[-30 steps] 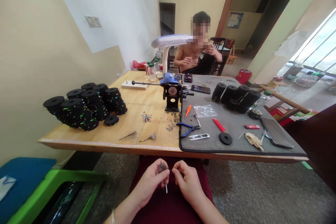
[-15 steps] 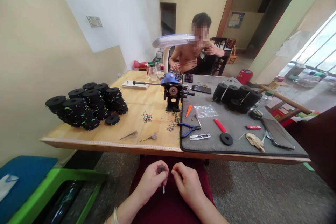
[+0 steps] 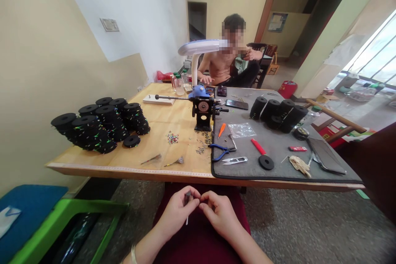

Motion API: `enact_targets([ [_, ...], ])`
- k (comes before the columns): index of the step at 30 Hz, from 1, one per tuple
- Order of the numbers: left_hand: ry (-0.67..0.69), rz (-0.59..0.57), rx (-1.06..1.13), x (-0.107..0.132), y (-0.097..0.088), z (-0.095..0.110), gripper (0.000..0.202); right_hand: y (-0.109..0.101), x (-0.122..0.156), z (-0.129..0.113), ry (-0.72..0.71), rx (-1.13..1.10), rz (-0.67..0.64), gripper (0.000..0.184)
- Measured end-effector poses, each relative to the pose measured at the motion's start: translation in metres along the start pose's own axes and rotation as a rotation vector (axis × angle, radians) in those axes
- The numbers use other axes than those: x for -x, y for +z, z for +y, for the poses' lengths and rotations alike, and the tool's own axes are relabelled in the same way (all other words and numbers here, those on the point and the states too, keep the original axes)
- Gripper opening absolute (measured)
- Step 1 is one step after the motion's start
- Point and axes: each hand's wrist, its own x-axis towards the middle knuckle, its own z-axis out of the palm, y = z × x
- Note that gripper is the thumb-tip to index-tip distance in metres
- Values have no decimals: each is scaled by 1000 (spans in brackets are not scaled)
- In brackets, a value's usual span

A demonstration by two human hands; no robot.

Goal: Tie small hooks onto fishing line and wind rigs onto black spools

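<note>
Over the dark red seat in front of the table, my left hand [image 3: 177, 208] is closed around a thin white stick [image 3: 187, 221]; a small dark tuft shows between its fingers. My right hand [image 3: 220, 213] is closed in a pinch beside it, fingertips almost touching those of the left. What the right fingertips hold is too small to make out. On the table edge beyond lie two small bundles of thin pieces [image 3: 175, 161]. Blue-handled pliers [image 3: 220, 152] and thread snips [image 3: 235, 161] rest on the grey mat [image 3: 241, 172].
Stacked black foam spools [image 3: 85, 134] stand left, more black spools [image 3: 274, 111] right. A hand-cranked winder [image 3: 203, 111] and lamp [image 3: 201, 47] occupy the middle. Small coloured beads [image 3: 173, 137] lie nearby. Across the table sits a person [image 3: 221, 68]. A green stool frame [image 3: 55, 218] is at lower left.
My hands have drawn closer, fingertips now nearly meeting. The white stick in my left hand has shifted slightly left and tilted. The person opposite has moved the head and raised arm slightly.
</note>
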Motion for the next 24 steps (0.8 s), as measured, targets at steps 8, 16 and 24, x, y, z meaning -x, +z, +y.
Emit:
enact_targets([
  [8,-29,46,148,-4,3,-4,10,5,-1,0,37,-84,8,10],
  [16,-48,170,268,-8,-12,-4,11,7,-4,10,234,-535,31,12],
  [24,-112,-38,197,-2,-5,-7,32,7,-4,3,387,-770,-56,20],
])
